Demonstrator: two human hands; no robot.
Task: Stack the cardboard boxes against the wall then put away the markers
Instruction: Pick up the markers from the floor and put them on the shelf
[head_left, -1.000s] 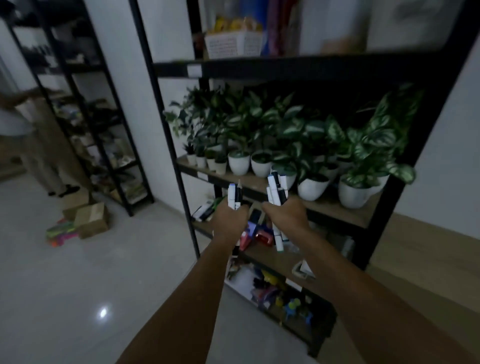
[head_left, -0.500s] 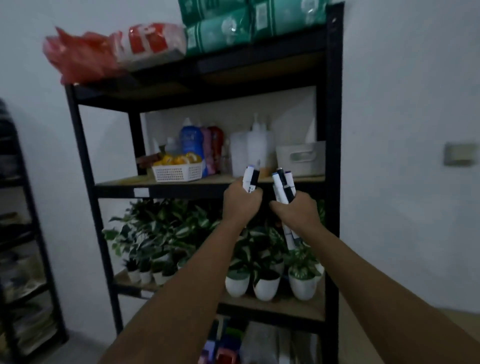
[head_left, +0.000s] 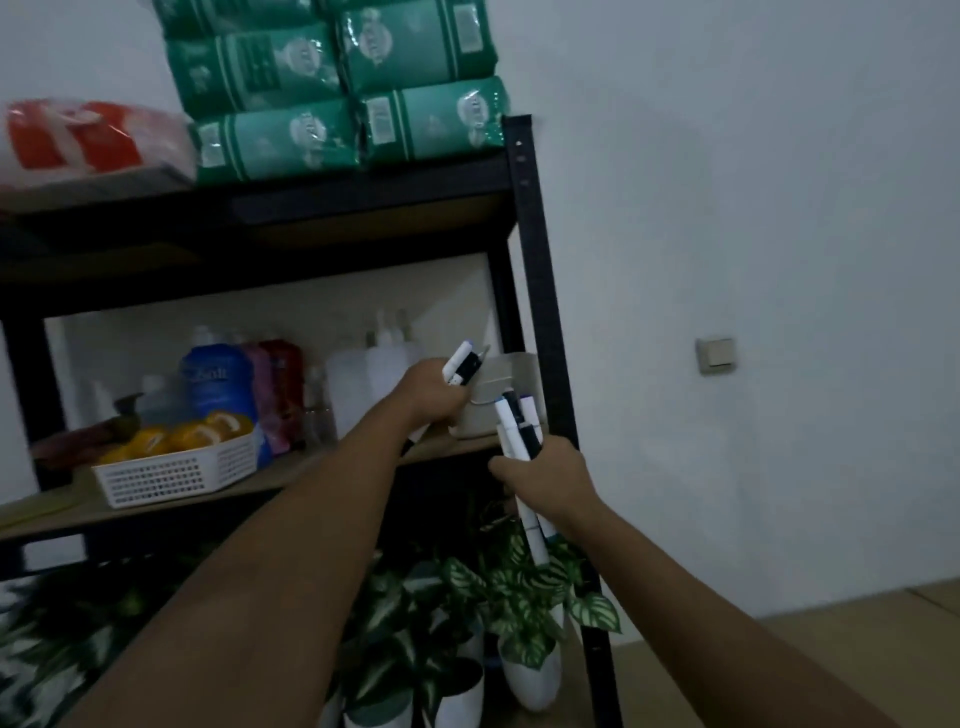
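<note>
My left hand (head_left: 432, 394) grips a small bunch of white and black markers (head_left: 461, 362), their tips pointing up and right toward a pale grey bin (head_left: 511, 375) on the shelf's right end. My right hand (head_left: 549, 480) holds a larger bundle of markers (head_left: 519, 431) upright just below and in front of that bin, beside the black shelf post (head_left: 540, 322). No cardboard boxes are in view.
The black shelf unit holds a white basket of oranges (head_left: 176, 467), a blue bottle (head_left: 215, 389) and other bottles. Green packs (head_left: 343, 93) and a red bag (head_left: 88, 137) lie on top. Potted plants (head_left: 519, 618) fill the shelf below. A wall switch (head_left: 717, 355) is right.
The view has risen from the plant shelf to the bottle shelf. Both hands moved up and right with their markers, the left one reaching close to the grey bin.
</note>
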